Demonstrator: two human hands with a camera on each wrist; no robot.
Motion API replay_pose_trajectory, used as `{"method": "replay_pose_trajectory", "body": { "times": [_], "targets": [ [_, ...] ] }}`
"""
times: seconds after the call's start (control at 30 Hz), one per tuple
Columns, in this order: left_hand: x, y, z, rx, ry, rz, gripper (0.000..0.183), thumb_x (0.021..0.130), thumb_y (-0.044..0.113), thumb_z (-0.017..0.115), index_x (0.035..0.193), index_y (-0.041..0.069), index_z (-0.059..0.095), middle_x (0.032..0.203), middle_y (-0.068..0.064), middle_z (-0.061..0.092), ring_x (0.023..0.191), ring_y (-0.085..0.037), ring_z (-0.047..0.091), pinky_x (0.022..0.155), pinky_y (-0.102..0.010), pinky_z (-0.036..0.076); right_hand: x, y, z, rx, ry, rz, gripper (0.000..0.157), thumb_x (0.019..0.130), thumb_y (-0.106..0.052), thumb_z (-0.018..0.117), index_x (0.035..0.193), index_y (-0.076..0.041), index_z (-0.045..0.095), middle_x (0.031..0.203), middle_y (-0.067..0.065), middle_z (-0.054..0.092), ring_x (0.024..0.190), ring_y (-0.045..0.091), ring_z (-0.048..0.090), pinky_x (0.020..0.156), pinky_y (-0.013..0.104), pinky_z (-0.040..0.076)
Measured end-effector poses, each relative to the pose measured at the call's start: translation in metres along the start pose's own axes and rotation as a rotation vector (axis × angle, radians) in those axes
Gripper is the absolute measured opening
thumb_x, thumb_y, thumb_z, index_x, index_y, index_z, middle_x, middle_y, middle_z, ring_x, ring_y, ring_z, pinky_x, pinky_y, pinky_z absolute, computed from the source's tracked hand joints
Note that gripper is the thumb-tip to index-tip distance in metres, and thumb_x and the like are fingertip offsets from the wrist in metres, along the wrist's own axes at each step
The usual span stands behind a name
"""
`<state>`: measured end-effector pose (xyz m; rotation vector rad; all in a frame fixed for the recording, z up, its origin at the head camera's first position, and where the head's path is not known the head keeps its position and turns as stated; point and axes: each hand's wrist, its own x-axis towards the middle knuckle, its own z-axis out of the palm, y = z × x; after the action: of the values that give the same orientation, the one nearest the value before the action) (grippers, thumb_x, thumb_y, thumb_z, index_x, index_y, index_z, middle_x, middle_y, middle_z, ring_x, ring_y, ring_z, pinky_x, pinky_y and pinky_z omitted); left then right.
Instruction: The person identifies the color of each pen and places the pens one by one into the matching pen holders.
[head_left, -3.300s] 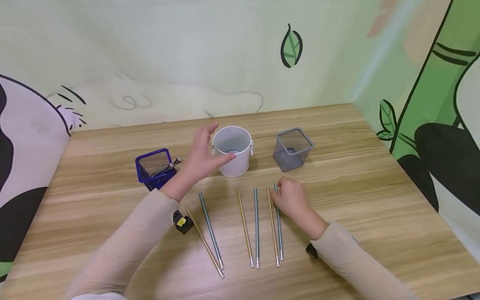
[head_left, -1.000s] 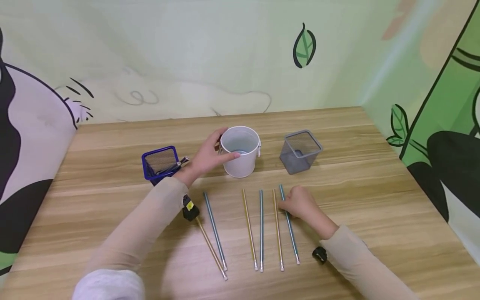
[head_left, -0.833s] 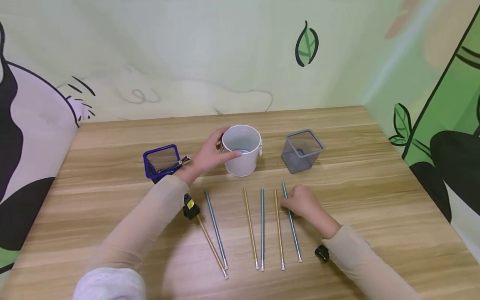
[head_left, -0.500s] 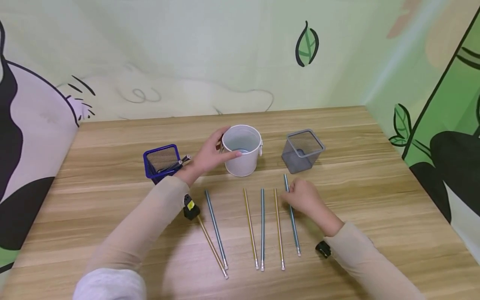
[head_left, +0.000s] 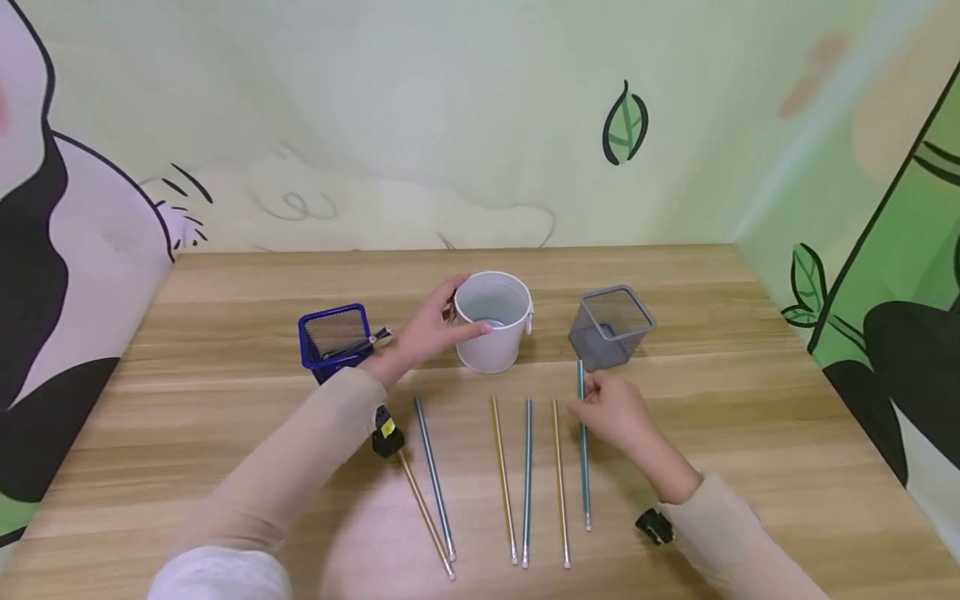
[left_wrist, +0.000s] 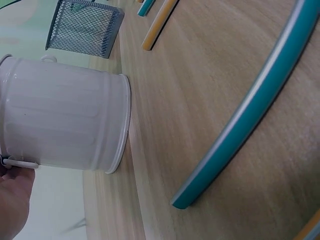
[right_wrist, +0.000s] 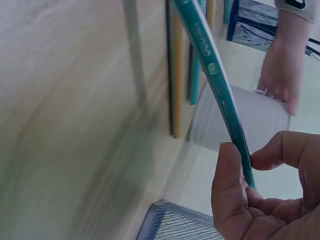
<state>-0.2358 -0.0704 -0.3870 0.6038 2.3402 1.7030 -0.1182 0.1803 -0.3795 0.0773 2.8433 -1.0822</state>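
In the head view my left hand [head_left: 435,329] holds the white metal bucket [head_left: 491,342] at its left side, thumb at the near rim. The left wrist view shows the bucket [left_wrist: 65,112] standing on the table, with part of the hand [left_wrist: 15,202] by its handle joint. My right hand [head_left: 618,412] pinches a teal pencil [head_left: 584,467] between thumb and fingers. Seen from the right wrist, this pencil [right_wrist: 215,75] is tilted and raised off the table, its shadow apart from it. Its eraser end points toward me. A gold pencil [head_left: 561,492] lies just left of it.
More teal [head_left: 527,483] and gold pencils [head_left: 504,483] lie on the wooden table [head_left: 750,433]. A blue mesh holder [head_left: 333,342] with dark pens stands left of the bucket, partly behind the left wrist. The grey mesh holder [head_left: 611,329] stands to the right. A wall [head_left: 375,125] bounds the back.
My left hand, earlier spread beside the bucket, has closed onto its side. My right hand has drawn the teal pencil away from the gold one and raised it. The head view has shifted slightly.
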Motion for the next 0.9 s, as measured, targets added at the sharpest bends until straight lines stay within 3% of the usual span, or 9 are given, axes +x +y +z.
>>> {"method": "replay_pose_trajectory", "body": {
  "times": [0.23,0.43,0.67,0.9],
  "targets": [
    [-0.002,-0.003,0.002,0.004,-0.005,-0.01,0.085,0.081,0.017,0.076,0.148,0.003,0.025,0.141,-0.017,0.043,0.132,-0.034,0.04,0.113,-0.046,0.03,-0.005,-0.009,-0.007,0.113,0.005,-0.022,0.007,0.078,-0.004,0.058,0.08,0.003,0.057,0.066,0.005,0.057,0.053,0.01,0.052,0.049,0.022,0.047],
    [-0.001,-0.002,0.001,0.001,-0.009,0.0,0.085,0.082,0.018,0.075,0.149,0.004,0.024,0.142,-0.016,0.042,0.134,-0.033,0.038,0.114,-0.047,0.028,0.001,-0.018,-0.02,0.117,0.112,-0.142,0.006,0.077,-0.001,0.056,0.081,0.002,0.058,0.071,0.009,0.06,0.059,0.011,0.052,0.05,0.02,0.045],
    [-0.003,-0.004,0.001,0.011,-0.001,0.008,0.083,0.083,0.02,0.074,0.148,0.006,0.025,0.14,-0.015,0.043,0.133,-0.032,0.039,0.113,-0.046,0.029,0.007,-0.03,-0.031,0.155,0.208,-0.214,0.012,0.078,0.001,0.053,0.087,0.004,0.06,0.076,0.013,0.061,0.063,0.014,0.053,0.052,0.017,0.045],
    [0.0,-0.006,0.002,-0.004,-0.004,0.064,0.079,0.083,0.015,0.074,0.147,0.003,0.028,0.137,-0.018,0.045,0.13,-0.034,0.041,0.112,-0.047,0.03,0.012,-0.046,-0.037,0.224,0.354,-0.277,0.01,0.078,0.002,0.052,0.086,0.003,0.058,0.077,0.014,0.059,0.066,0.014,0.053,0.056,0.012,0.045]
  ]
}}
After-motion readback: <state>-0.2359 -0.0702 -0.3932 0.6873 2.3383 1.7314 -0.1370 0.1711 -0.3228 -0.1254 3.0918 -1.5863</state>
